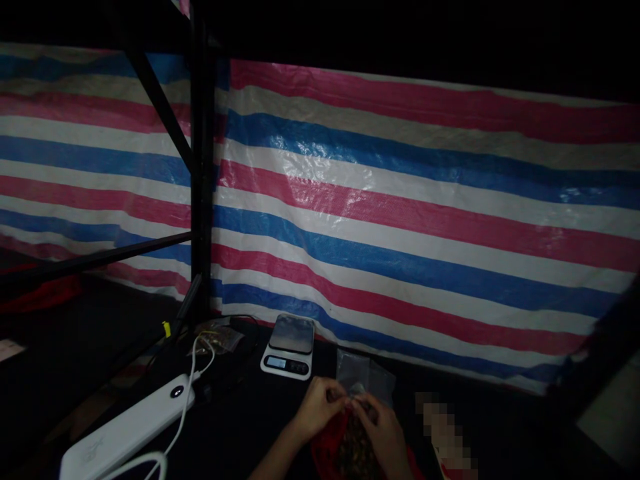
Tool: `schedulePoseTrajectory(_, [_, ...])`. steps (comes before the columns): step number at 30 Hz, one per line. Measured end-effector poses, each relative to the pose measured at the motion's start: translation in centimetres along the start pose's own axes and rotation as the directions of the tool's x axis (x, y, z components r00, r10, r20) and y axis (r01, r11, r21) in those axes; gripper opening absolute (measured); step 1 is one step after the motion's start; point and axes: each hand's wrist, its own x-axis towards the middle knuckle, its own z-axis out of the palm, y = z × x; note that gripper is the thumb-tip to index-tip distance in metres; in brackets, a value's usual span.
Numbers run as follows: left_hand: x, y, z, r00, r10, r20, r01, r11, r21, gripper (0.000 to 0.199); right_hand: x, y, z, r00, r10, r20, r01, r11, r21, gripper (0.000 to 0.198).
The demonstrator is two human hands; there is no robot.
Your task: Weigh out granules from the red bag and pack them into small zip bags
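A white power bank (127,430) is lying left; the scale (288,357) is sitting flat, presumably for steadiness; your left hand (321,405) is holding fingertips bunched above the red bag (325,445) of brown pieces (354,453); a clear bag (373,377) is lying behind; your right hand (384,428) is matching, probably for fine control; dimness is hiding each grip's exact closure and contents.

Single head-worn view: we look forward and down over a dark surface (240,427). Hands (321,403) near us, low, just right of centre, running out at bottom edge. Striped sheet (400,213) farther off, facing us, filling much of the frame.
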Motion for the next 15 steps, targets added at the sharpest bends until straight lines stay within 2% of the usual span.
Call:
schedulePoseTrajectory(5, [0.1, 0.0, 0.2, 1.000, 0.001, 0.014, 0.001, 0.993, -0.122, 0.033, 0.0, 0.2, 0.1, 0.998, -0.010, -0.056, 0.011, 1.000, 0.017, 0.035])
schedulePoseTrajectory(9, [0.3, -0.5, 0.4, 0.999, -0.014, 0.028, 0.021, 0.969, -0.247, 0.037, 0.1, 0.7, 0.2, 1.000, 0.014, -0.024, -0.014, 0.999, 0.032, 0.035])
schedulePoseTrajectory(12, [0.5, -1.1, 0.5, 0.998, -0.066, -0.011, 0.060, 0.950, -0.306, 0.039, 0.4, 1.0, 0.0, 0.997, 0.033, -0.066, -0.029, 0.998, 0.059, 0.034])
schedulePoseTrajectory(15, [0.7, -1.3, 0.6, 0.993, -0.096, -0.066, 0.073, 0.954, -0.290, 0.036, 0.6, 1.1, -0.3, 0.996, 0.017, -0.084, -0.010, 0.996, 0.090, 0.034])
